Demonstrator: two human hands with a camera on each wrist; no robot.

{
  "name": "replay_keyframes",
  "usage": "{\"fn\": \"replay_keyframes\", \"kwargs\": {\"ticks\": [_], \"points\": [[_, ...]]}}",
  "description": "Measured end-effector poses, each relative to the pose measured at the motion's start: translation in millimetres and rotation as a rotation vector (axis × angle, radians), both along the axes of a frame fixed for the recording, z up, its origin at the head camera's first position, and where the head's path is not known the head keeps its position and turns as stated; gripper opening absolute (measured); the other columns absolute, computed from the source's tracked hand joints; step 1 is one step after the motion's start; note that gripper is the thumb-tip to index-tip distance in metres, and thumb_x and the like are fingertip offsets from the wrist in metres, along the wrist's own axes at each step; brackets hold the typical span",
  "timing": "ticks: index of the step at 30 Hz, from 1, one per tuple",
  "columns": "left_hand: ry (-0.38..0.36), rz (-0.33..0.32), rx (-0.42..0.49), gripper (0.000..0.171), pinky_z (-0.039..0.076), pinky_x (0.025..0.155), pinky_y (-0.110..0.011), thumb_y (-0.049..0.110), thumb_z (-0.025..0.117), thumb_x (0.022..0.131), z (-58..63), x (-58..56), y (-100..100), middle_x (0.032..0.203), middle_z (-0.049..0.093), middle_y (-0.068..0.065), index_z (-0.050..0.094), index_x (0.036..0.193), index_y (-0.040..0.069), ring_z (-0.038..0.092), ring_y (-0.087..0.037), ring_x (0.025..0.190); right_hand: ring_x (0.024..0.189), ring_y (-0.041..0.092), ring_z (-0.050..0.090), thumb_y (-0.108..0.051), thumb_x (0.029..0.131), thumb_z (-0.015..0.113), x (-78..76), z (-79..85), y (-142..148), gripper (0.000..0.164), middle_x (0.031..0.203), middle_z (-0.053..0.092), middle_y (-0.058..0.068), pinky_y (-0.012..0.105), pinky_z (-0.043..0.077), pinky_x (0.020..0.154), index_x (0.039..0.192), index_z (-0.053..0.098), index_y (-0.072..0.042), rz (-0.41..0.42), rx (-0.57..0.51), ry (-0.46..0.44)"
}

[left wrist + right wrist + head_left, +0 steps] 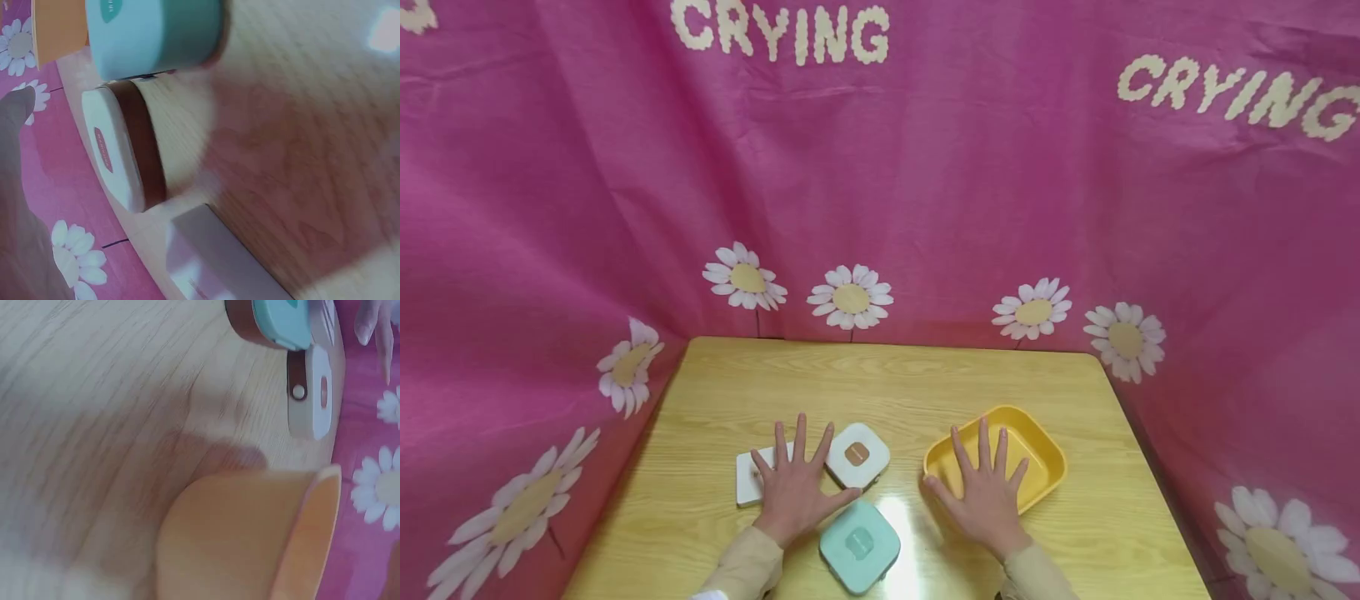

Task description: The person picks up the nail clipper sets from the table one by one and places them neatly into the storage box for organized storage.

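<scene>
Yellow, seemingly plastic, the round-cornered, high-walled tray (1037,454) sits on the pale wood-grain surface (940,379) beneath the right hand (988,504), whose fingers are fanned wide over its near left part. The left hand (795,496) is spread too, thumb stretched sideways, partly covering a flat white rectangular box (749,482). Just beyond its thumb lie a white rounded-square case with a brown patch (868,437) and, nearer the person, a mint-green rounded-square case (868,554). Neither hand grips anything; whether any finger brushes an object, I cannot tell.

Crowding looks like the main hazard on the left: a careless sideways sweep of that thumb could knock the white case into the mint one. On the right, weight put on the tray's near rim might tip it or make it skid, since the surface looks glossy and smooth.
</scene>
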State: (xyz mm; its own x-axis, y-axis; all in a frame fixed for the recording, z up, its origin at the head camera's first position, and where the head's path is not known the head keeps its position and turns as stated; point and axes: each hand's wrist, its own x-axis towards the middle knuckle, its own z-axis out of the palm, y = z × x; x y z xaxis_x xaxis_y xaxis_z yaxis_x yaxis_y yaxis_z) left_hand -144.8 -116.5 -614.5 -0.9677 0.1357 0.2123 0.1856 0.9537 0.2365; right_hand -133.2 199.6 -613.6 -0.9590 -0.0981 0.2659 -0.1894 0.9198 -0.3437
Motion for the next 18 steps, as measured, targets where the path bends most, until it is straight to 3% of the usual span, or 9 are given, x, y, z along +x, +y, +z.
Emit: {"fn": "replay_keyframes", "kwargs": {"ticks": [5, 9, 18], "points": [[-0.013, -0.025, 0.026, 0.112, 0.013, 0.102, -0.092, 0.084, 0.070, 0.073, -0.1, -5.4, 9, 0.173, 0.017, -0.020, 0.036, 0.165, 0.029, 0.012, -0.059, 0.154, 0.155, 0.060, -0.002, -0.062, 0.098, 0.060, 11.6, -1.0, 19, 0.086, 0.172, 0.005, 0.029, 0.093, 0.007, 0.101, 0.165, 0.034, -0.017, -0.085, -0.048, -0.007], [-0.005, -0.032, 0.050, 0.111, 0.015, 0.104, -0.090, 0.084, 0.070, 0.074, -3.0, -13.1, 14, 0.173, 0.019, -0.019, 0.036, 0.165, 0.030, 0.013, -0.057, 0.155, 0.152, 0.063, -0.001, -0.063, 0.099, 0.057, 16.6, -6.5, 31, 0.087, 0.172, 0.002, 0.031, 0.093, 0.006, 0.101, 0.167, 0.028, -0.016, -0.120, -0.063, -0.028], [-0.126, -0.025, 0.152, 0.109, 0.021, 0.114, -0.078, 0.084, 0.064, 0.079, 12.1, -38.0, 34, 0.173, 0.020, -0.019, 0.033, 0.166, 0.025, 0.012, -0.047, 0.159, 0.147, 0.070, 0.002, -0.055, 0.101, 0.060, 12.6, -14.8, 49, 0.092, 0.166, 0.002, 0.041, 0.094, 0.008, 0.099, 0.166, 0.021, -0.002, -0.179, -0.149, 0.033]]}}
